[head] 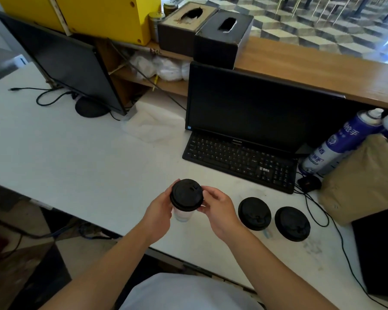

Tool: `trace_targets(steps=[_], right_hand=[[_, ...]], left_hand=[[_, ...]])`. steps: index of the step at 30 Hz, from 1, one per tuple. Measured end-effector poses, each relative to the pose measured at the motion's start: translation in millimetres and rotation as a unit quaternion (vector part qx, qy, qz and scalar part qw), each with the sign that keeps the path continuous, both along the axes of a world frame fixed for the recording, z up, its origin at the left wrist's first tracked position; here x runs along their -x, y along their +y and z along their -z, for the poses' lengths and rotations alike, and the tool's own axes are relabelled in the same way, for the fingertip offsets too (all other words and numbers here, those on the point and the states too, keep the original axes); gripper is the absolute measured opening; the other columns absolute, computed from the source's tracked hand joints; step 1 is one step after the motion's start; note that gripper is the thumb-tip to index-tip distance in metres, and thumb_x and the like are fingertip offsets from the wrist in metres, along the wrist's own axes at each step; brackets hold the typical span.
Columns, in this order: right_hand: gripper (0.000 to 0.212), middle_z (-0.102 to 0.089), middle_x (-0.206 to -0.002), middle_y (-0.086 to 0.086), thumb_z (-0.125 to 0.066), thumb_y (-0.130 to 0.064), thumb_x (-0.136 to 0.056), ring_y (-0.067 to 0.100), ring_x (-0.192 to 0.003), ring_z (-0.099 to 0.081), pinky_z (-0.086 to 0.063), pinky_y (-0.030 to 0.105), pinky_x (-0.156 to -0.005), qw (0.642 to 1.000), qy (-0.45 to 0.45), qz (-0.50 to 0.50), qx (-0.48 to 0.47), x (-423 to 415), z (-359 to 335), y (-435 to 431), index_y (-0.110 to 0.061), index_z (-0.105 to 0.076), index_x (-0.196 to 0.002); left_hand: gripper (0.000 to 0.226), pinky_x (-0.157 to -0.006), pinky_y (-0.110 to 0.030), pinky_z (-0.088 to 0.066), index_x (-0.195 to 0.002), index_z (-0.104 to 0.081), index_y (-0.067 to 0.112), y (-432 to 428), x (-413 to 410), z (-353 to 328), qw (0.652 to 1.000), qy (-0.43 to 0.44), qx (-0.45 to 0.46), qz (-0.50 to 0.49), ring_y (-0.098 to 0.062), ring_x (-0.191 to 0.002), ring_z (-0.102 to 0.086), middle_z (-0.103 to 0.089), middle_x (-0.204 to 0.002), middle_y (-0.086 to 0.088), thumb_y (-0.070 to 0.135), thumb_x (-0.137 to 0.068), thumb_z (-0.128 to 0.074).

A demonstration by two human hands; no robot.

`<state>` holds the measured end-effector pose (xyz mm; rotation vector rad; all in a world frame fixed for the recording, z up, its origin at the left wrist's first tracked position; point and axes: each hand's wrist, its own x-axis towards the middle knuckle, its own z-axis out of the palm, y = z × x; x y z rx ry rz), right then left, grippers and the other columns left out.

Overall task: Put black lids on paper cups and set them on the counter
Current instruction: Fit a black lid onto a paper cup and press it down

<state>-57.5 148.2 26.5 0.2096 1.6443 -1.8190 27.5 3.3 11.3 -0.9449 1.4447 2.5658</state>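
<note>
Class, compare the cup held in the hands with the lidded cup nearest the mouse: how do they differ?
The held cup is gripped by both hands; the cup nearest the mouse stands untouched on the counter. The held cup's pale wall shows; the other shows only its lid. Both wear black lids.

Count as observed. Paper cups with black lids fitted: three — one lidded cup [186, 199] held above the surface [76, 157], a second lidded cup [254, 213] and a third lidded cup [292, 223] standing on it. Hands: two, the left hand [158, 212] and the right hand [220, 208]. Monitors: two. Keyboards: one. Tissue boxes on the wooden shelf: two. Spray cans: one fully visible. Computer mice: one.
</note>
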Motion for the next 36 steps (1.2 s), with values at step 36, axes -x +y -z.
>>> trace_targets(steps=[36], right_hand=[[0.067,-0.050,-0.104,-0.001,-0.036,-0.074,-0.091,0.021,-0.095,-0.055,-0.051,0.039,-0.083,0.800,0.369,-0.286,-0.376,-1,-36,-20,-0.014,-0.059,-0.110]], left_hand=[[0.069,-0.068,-0.034,-0.060,-0.121,-0.048,0.035,5,-13,-5,0.855,-0.026,0.514,0.064,-0.007,-0.082,-0.066,-0.066,-0.093,0.016,0.018,-0.063,-0.081]])
